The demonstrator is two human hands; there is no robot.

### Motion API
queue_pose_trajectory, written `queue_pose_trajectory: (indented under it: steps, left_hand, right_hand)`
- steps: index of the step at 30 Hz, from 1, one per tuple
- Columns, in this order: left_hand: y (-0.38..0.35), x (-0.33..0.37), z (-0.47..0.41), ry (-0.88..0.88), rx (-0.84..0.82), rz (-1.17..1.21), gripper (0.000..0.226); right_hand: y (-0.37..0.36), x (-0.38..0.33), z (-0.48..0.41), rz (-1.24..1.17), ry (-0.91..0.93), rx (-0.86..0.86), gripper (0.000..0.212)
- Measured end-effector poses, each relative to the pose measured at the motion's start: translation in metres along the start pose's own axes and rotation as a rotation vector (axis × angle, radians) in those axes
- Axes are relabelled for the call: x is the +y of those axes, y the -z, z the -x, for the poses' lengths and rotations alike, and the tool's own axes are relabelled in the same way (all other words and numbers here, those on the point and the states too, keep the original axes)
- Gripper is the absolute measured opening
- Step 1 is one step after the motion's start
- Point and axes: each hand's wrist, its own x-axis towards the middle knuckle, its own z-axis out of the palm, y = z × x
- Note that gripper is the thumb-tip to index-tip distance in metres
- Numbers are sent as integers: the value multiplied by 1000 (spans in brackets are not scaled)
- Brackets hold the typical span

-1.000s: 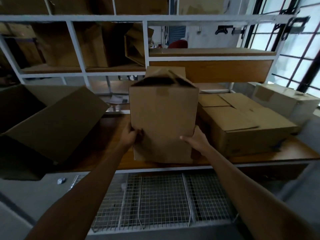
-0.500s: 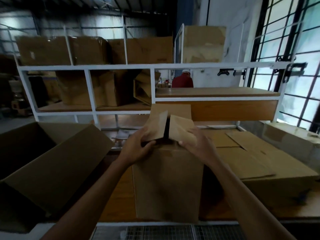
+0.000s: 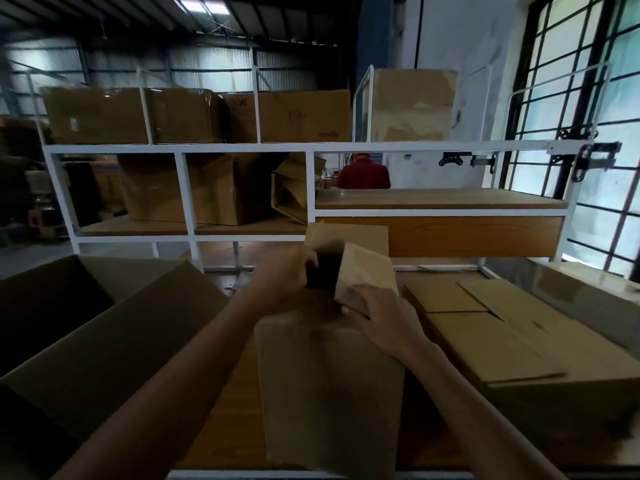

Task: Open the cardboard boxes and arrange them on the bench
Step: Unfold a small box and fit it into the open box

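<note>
A tall brown cardboard box (image 3: 329, 393) stands upright on the wooden bench (image 3: 239, 407) in front of me. Its top flaps are parted, with a dark gap between them. My left hand (image 3: 284, 275) grips the left flap at the box's top edge, fingers curled into the opening. My right hand (image 3: 381, 317) lies on the base of the raised right flap (image 3: 367, 271), fingers curled around its lower edge. A big open box (image 3: 104, 327) lies at the left, and a flat closed box (image 3: 519, 344) sits at the right.
A white metal shelf frame (image 3: 311, 147) rises behind the bench, loaded with cardboard boxes (image 3: 194, 116). A wooden shelf (image 3: 440, 199) sits at right. A person in a red top (image 3: 363, 174) is behind it. A barred window (image 3: 588, 133) is on the right.
My hands went from the box's lower sides up to its top flaps and spread them apart; the left flap is now pushed aside and the dark opening is wider. My view tilted upward.
</note>
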Motion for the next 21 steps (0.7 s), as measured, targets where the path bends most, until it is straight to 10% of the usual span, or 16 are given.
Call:
queue_pose_trajectory:
  steps: [8, 14, 21]
  left_hand:
    - [14, -90, 14, 195, -304, -553, 13]
    - [-52, -91, 45, 578, -432, 506, 43]
    - [-49, -84, 13, 463, -417, 380, 31]
  right_hand:
    - [-11, -1, 2, 3, -56, 113, 52]
    - [-18, -4, 0, 19, -57, 113, 52]
    - [1, -14, 4, -92, -72, 146, 40]
